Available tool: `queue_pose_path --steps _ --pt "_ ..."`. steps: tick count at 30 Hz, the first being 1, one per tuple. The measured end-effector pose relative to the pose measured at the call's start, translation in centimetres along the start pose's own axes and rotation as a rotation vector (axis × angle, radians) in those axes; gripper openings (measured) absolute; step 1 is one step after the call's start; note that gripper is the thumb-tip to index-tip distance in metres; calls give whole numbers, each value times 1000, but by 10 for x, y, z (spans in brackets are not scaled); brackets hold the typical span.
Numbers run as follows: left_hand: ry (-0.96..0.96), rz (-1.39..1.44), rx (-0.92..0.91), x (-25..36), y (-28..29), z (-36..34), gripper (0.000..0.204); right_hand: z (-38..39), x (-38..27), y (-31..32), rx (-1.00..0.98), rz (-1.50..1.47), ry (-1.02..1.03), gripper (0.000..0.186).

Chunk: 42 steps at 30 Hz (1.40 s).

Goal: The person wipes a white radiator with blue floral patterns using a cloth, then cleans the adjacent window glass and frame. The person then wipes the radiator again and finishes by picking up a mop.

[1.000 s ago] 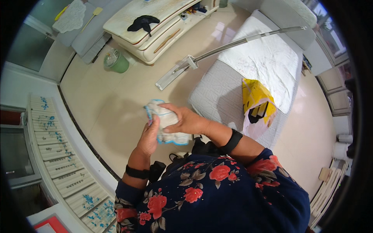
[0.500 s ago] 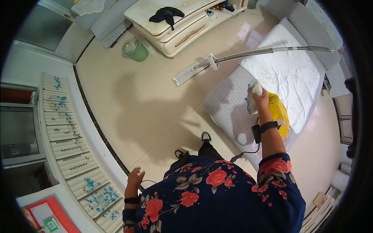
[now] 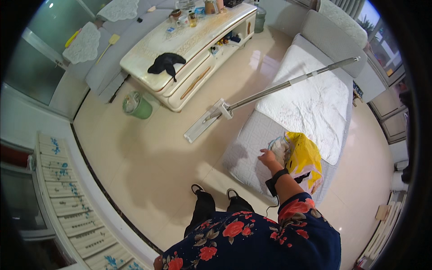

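Observation:
My right hand [image 3: 269, 158] is over the near end of the grey quilted seat, its fingers apart and pointing left. Close beside it lies a crumpled whitish cloth [image 3: 280, 149] with a bluish edge, against a yellow plastic bag [image 3: 305, 155]. Nothing shows between the fingers. A flat mop [image 3: 270, 91] leans with its long metal handle across the seat, its rectangular head [image 3: 198, 128] down on the tiled floor. Only a sliver of my left hand [image 3: 157, 263] appears at the lower edge, its fingers hidden.
A cream cabinet [image 3: 139, 63] with a black cloth [image 3: 166, 64] on top stands beyond the floor. Left of it is a green bin [image 3: 139, 107] with a liner. A white cover [image 3: 310, 99] lies over the seat. Along the left wall runs a pleated, blue-flowered panel [image 3: 67, 189].
My right hand has lowered the cloth beside the yellow bag and let go of it. The view has shifted, showing more of the cabinet, and my left hand has almost left the picture.

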<state>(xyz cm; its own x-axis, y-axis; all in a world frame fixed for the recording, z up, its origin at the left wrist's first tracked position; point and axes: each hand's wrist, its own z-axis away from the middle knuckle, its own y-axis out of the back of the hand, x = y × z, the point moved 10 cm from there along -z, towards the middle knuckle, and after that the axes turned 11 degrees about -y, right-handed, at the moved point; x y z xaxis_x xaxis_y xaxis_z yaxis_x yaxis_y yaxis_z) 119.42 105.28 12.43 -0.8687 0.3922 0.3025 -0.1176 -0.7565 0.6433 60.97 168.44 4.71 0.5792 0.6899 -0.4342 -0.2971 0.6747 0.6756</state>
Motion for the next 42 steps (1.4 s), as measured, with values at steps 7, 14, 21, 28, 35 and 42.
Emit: queue_pose_path --steps 7,14,21,28,35,42 --pt "57 206 -81 91 29 -95 33 -43 -38 -1 -66 -169 -167 41" --pt "1 257 -46 171 135 -232 33 -47 -82 6 -59 -445 -347 41" --pt "-216 448 -5 371 209 -313 34 -59 -87 44 -146 -555 -467 45" --pt "-334 203 -169 375 162 -379 40 -130 -65 147 149 -986 -607 50" --pt "-5 235 -237 419 154 -338 44 -238 -18 250 656 -1082 -735 86" --pt "-46 391 -306 535 150 -323 48 -296 19 281 754 -1359 -745 120"
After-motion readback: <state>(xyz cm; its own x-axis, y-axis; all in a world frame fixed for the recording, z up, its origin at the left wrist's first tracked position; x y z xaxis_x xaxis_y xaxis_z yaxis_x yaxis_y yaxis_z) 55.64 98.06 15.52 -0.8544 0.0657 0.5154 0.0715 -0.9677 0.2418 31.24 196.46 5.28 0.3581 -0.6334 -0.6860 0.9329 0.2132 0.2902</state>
